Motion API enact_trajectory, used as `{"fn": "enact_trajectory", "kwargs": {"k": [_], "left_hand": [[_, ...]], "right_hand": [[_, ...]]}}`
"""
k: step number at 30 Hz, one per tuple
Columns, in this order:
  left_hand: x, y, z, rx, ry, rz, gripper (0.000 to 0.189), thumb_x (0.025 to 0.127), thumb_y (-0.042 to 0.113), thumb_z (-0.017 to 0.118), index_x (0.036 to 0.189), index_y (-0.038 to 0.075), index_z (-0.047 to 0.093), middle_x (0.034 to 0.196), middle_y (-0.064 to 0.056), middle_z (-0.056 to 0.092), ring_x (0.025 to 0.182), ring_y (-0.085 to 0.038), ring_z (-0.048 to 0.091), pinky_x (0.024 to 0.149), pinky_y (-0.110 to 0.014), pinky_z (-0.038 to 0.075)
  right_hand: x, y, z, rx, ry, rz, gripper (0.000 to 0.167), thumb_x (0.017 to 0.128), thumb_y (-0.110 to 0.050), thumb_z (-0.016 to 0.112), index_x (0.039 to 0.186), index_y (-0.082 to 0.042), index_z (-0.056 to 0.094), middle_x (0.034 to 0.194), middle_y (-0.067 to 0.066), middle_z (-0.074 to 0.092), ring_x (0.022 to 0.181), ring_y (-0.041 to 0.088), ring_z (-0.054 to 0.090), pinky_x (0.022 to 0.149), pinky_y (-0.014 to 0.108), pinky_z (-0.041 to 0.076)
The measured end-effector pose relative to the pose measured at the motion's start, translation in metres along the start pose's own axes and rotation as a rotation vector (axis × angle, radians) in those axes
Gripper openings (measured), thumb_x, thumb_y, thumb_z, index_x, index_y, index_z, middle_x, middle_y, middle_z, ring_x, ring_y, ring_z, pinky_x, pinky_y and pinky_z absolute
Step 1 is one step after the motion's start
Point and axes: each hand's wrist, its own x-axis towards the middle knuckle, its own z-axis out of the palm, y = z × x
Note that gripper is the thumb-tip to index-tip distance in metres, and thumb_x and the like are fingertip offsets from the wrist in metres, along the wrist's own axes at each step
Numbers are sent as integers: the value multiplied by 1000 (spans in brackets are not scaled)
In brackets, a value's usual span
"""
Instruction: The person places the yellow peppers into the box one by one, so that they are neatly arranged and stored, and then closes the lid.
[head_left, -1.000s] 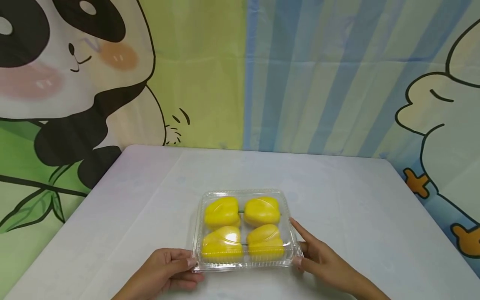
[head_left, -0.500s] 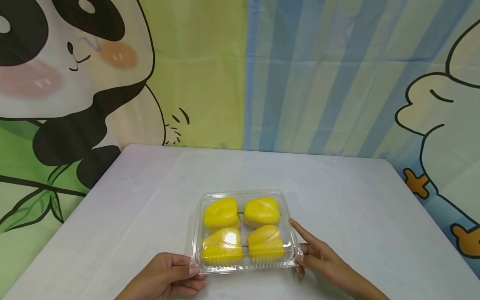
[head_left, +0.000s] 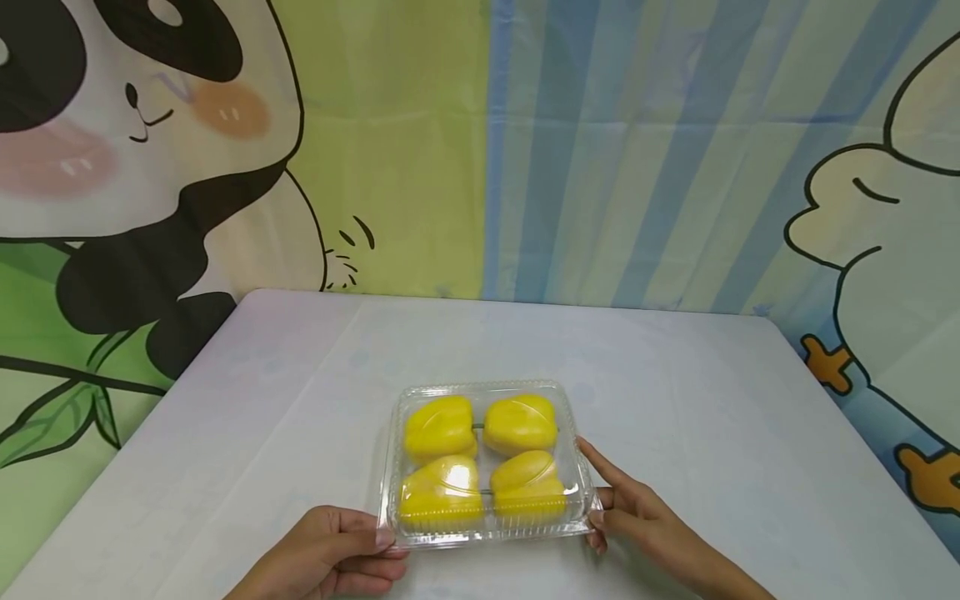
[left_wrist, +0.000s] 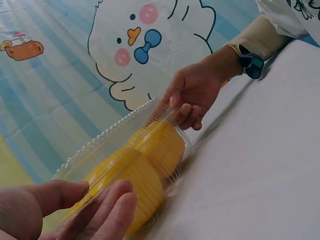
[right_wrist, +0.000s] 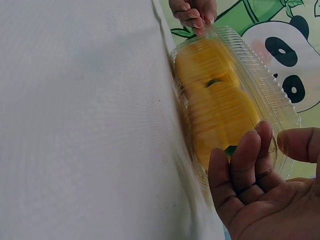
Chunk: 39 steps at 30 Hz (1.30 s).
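A clear plastic clamshell box (head_left: pixel 486 527) with its lid down lies at the near middle of the white table. Inside sit several yellow bell peppers (head_left: pixel 441 429) in two rows; green stems show in the right wrist view. My left hand (head_left: pixel 333 546) pinches the box's near left corner, thumb on top and the other fingers underneath. On the opposite side, my right hand (head_left: pixel 641 521) holds the near right corner between thumb and fingers, its index finger stretched along the right side. The left wrist view shows the left thumb (left_wrist: pixel 62 194) pressing the box's rim.
The white-covered table (head_left: pixel 675 392) stretches behind and to both sides of the box. A cloth backdrop (head_left: pixel 405 150) with a panda and a white cartoon bird stands along its far and side edges. A dark watch (left_wrist: pixel 251 62) is on the right wrist.
The box's near left corner has shifted slightly toward me with my left hand. Both hands keep hold of it. The head view has turned a little to the right.
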Motion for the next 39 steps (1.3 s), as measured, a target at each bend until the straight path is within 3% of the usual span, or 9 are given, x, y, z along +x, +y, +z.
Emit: {"fn": "enact_trajectory", "kwargs": {"k": [9, 15, 27, 39], "left_hand": [[-1, 1, 1, 3, 32, -20, 31, 92, 14, 67, 109, -11, 61, 97, -21, 71, 86, -23, 71, 79, -36, 56], [0, 0, 1, -2, 47, -23, 29, 91, 12, 67, 108, -11, 61, 97, -20, 71, 87, -24, 71, 79, -36, 56], [0, 1, 2, -12, 74, -59, 25, 93, 9, 65, 108, -10, 61, 97, -20, 71, 88, -25, 71, 81, -37, 56], [0, 0, 4, 11, 74, -62, 21, 94, 8, 62, 106, -10, 63, 96, -19, 71, 85, -24, 71, 80, -36, 56]], "right_hand": [[-1, -3, 3, -48, 51, 55, 76, 99, -3, 50, 158, -25, 8, 91, 26, 59, 74, 16, 59, 77, 31, 52], [-1, -5, 4, -35, 60, 85, 77, 99, -4, 52, 158, -25, 8, 93, 24, 60, 74, 16, 58, 77, 31, 53], [-2, -3, 3, -23, 50, 60, 76, 99, -4, 50, 158, -25, 7, 95, 31, 58, 75, 15, 59, 77, 33, 54], [-1, -3, 3, 24, 27, 44, 77, 98, -1, 51, 158, -19, 7, 87, 16, 61, 71, 13, 59, 71, 30, 55]]}}
